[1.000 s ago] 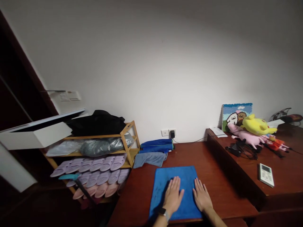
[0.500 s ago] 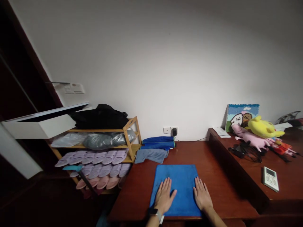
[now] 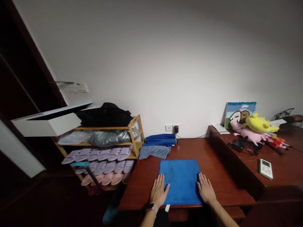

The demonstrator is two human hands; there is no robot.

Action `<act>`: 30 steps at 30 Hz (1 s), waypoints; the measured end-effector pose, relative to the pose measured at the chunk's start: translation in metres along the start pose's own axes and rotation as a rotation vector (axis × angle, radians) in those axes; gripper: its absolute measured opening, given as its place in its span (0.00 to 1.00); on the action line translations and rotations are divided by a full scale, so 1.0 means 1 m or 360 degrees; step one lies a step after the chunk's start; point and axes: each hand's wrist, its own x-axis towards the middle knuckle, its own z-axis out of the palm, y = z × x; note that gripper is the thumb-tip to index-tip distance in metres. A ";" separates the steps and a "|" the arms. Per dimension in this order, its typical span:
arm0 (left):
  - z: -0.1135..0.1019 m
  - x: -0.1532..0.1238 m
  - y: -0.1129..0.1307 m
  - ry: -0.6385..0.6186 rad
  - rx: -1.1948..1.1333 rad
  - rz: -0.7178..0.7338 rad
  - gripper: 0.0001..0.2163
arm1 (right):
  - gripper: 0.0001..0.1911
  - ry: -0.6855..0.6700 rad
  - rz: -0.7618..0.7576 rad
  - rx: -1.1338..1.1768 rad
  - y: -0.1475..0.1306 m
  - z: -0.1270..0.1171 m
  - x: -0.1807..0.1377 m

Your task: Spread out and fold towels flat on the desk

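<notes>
A blue cloth (image 3: 181, 181) lies spread flat on the reddish-brown table (image 3: 137, 189), with dark smudges near its upper left and a white tag at its front edge. My left hand (image 3: 158, 191) rests flat along the cloth's left edge, fingers stretched forward and thumb out toward the middle. On the opposite side, my right hand (image 3: 206, 188) lies open at the right edge, partly on the cloth and partly on the wood. A watch is on my left wrist. Neither hand grips anything.
Folded blue and grey cloths (image 3: 156, 151) lie at the table's back left. A shoe rack (image 3: 136, 143) with slippers and a black bag (image 3: 106, 116) stands left. On the raised right surface are plush toys (image 3: 251, 132), cables and a white calculator-like device (image 3: 265, 168). A charger (image 3: 176, 129) is plugged in behind.
My left hand has slid outward from on top of the cloth to its left edge. My right hand stays by the right edge. The camera view has shifted slightly.
</notes>
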 end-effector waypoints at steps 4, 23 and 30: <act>0.002 0.001 0.000 0.0044 0.0004 0.0004 0.35 | 0.38 0.0008 -0.0032 0.0043 0.007 0.011 -0.021; 0.002 0.015 0.166 0.0058 -0.0259 0.0755 0.30 | 0.34 0.0038 -0.0125 0.0026 0.005 0.012 -0.031; 0.030 0.000 0.167 -0.0094 -0.0356 0.0641 0.29 | 0.34 0.0074 -0.0174 -0.0019 0.011 0.027 -0.029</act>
